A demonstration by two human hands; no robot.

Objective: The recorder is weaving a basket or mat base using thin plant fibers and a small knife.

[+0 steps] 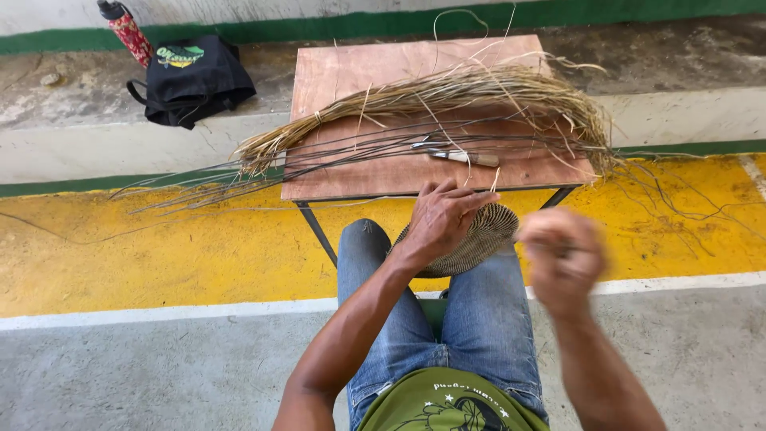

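Head view: person seated in blue jeans, a round coiled woven basket piece (472, 238) resting on the lap, just below the near edge of a small plywood table (351, 76). Left hand (441, 217) lies over the basket's upper left rim, fingers curled down onto the weave, gripping it. Right hand (561, 257) raised to the right of the basket and apart from it, closed into a loose fist (motion-blurred, so I cannot tell what, if anything, is pinched inside).

On the table: a long bundle of dry straw fibre (447, 100) running from the left edge across to the right edge and spilling over; dark thin strands (359, 148) beneath it; a wooden-handled awl (463, 156) near the near edge.

Back left on the concrete ledge: black bag (194, 80), red patterned bottle (126, 32)
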